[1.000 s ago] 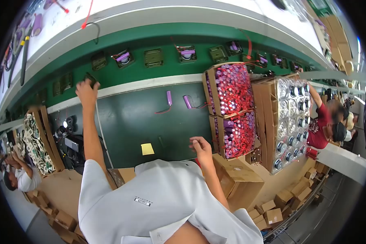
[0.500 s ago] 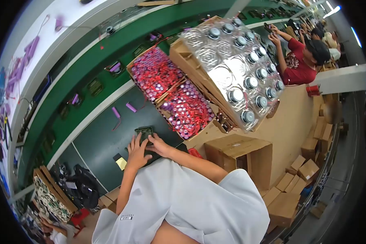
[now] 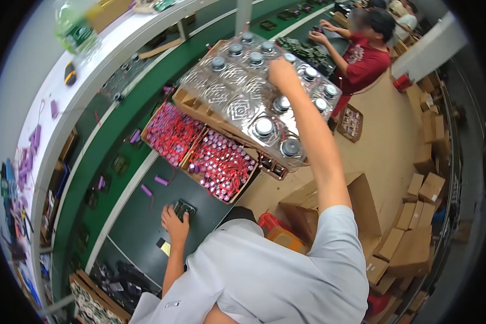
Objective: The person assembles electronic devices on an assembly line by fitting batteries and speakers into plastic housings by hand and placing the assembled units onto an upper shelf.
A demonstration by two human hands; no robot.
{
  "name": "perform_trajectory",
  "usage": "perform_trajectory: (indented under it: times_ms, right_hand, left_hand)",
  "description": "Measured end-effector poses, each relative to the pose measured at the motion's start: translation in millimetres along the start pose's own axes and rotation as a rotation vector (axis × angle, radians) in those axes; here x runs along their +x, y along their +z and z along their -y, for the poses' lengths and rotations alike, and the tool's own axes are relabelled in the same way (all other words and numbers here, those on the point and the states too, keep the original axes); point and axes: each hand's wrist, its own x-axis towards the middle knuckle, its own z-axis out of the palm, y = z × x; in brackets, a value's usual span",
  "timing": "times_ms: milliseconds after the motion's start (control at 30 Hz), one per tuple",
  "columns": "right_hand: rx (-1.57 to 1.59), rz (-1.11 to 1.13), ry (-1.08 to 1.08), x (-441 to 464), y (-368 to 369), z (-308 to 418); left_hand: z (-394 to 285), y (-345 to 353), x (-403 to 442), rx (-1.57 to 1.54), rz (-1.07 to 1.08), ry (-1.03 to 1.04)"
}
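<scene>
My left hand is at a small dark green plastic casing on the dark green tabletop, its fingers along the left side and the thumb at the near edge. My right arm is stretched out over a transparent plastic tray holding silver round parts that look like small speakers. Down in the tray's far part, my right hand has curled fingers; the hand itself hides whatever they grip. One round silver part shows just beyond it. Several pockets on the tray's left side hold no round part.
Two open boxes of purple cells with red wires stand beside the tray. Two loose purple cells lie near the casing. A green conveyor carries parts at left. A co-worker in red works at the far right. Cardboard boxes line the floor.
My right hand has left the casing and reached up and away into the tray of round parts. My left hand stays at the casing. The view has shifted with my head.
</scene>
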Motion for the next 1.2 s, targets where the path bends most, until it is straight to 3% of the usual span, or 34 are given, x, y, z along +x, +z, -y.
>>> perform_trajectory:
  times_ms: [33,167,233,267,300,333,367,433,533,600,633,667,700,767,933,1033,1200]
  right_hand:
    - [0.084,-0.083,0.082,-4,4,5]
    - [0.231,-0.322,0.077,-25,-26,17]
    - [0.515,-0.707,-0.039,-61,-63,56]
    - [0.668,-0.798,-0.112,-84,-77,87]
    - [0.852,-0.742,-0.288,-117,-93,119]
    - [1.081,-0.472,-0.487,-156,-105,148]
    - [1.140,-0.516,-0.685,-187,-97,181]
    - [1.367,-0.169,-0.752,-250,-36,253]
    - [1.352,0.087,-0.602,-299,91,336]
    - [1.356,0.177,-0.527,-314,127,351]
    - [1.374,0.136,-0.533,-319,142,354]
    - [1.298,0.154,-0.605,-321,158,354]
    - [1.256,0.235,-0.670,-317,159,352]
    - [1.078,0.101,-0.734,-325,180,346]
    - [0.930,0.077,-0.799,-327,178,336]
    - [0.868,0.015,-0.799,-325,171,338]
    - [0.706,-0.064,-0.871,-319,178,345]
  left_hand:
    - [-2,3,-4,-0.020,0.014,-0.067]
    - [4,13,-15,0.101,0.187,-0.070]
    - [3,13,-14,0.173,0.142,0.004]
    - [1,9,-13,0.240,0.182,0.008]
    - [-3,6,-11,0.185,0.202,0.010]
    - [-5,0,-9,0.134,0.227,0.010]
    - [-4,-2,-8,0.083,0.251,0.007]
    - [22,27,5,-0.291,0.059,0.304]
    - [39,29,9,-0.283,0.206,0.278]
    - [61,32,-1,-0.082,0.101,0.445]
    - [61,39,-9,-0.456,0.113,0.151]
    - [45,27,-3,-0.402,0.044,0.119]
    - [44,23,-1,-0.340,0.065,0.087]
    - [41,22,-2,-0.337,0.061,0.027]
    - [33,18,-7,-0.454,0.090,-0.187]
    - [30,24,-11,-0.389,0.002,-0.172]
    - [27,27,-10,-0.413,0.027,-0.203]
